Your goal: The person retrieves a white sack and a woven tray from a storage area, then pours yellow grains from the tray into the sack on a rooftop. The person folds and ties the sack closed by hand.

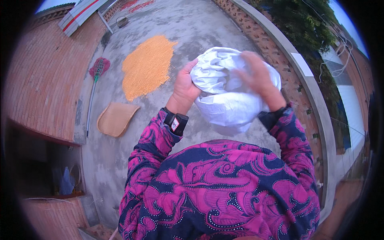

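A white woven sack (231,108), gathered and crumpled, hangs in front of my body. My left hand (186,85) grips its rim on the left side, with the thumb on top. At the sack's right side, my right hand (258,76) is blurred, its fingers over the folds of the mouth; whether they hold the cloth is unclear. Beyond the sack to the left, a spread heap of yellow-orange grain (148,67) lies on the concrete floor. Nearer, a woven scoop-shaped basket (117,119) rests on the floor. What the sack contains is hidden.
A long-handled mop (92,105) with a reddish head lies beside the brick wall (48,78) at left. A round basket (122,22) and scattered red items (138,6) are farther off. A low openwork brick parapet (300,87) runs along the right. A dark doorway (33,162) opens at lower left.
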`<action>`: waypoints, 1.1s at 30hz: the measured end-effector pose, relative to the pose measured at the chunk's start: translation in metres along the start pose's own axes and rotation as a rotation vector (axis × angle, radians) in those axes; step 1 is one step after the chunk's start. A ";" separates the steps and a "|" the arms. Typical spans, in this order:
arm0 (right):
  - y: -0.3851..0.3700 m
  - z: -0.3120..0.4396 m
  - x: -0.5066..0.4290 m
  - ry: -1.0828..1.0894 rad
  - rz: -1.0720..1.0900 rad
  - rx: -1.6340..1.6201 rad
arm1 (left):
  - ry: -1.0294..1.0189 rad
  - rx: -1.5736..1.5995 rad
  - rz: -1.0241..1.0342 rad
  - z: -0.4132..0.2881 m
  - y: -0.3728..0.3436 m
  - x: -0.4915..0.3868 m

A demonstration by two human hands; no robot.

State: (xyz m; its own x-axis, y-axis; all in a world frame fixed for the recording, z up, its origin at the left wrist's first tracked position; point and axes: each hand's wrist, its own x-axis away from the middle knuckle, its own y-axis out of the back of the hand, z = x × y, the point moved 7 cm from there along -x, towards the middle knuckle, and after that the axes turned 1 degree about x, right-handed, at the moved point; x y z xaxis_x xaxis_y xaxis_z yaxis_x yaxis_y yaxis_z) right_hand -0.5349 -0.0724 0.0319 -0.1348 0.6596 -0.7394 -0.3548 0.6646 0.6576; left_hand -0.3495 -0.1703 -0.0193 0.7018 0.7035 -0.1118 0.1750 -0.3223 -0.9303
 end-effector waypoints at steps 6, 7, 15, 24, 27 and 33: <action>-0.041 -0.011 0.001 -0.344 0.139 0.022 | -0.365 -1.629 -0.220 -0.013 -0.041 0.034; -0.044 -0.025 0.004 -0.398 0.140 0.034 | -1.119 -2.104 -0.061 -0.007 -0.081 0.063; -0.005 -0.075 -0.017 -0.583 0.080 -0.193 | 0.141 -2.607 -0.063 -0.010 0.106 0.092; -0.016 -0.061 -0.040 -0.516 0.050 -0.227 | -0.325 -2.270 0.039 -0.015 0.038 0.068; -0.025 -0.013 -0.056 -0.352 0.141 -0.426 | -0.528 -1.747 0.427 0.028 -0.030 0.045; 0.008 0.039 -0.059 -0.112 0.245 -0.286 | -0.442 -2.276 0.029 0.023 -0.007 0.006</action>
State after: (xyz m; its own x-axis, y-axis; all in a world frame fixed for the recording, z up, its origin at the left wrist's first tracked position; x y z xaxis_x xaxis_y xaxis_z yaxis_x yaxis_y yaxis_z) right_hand -0.4935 -0.0923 0.0860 -0.1515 0.8315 -0.5345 -0.5702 0.3683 0.7344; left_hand -0.3623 -0.1491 -0.0219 0.6333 0.6315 -0.4473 0.6056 -0.0445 0.7945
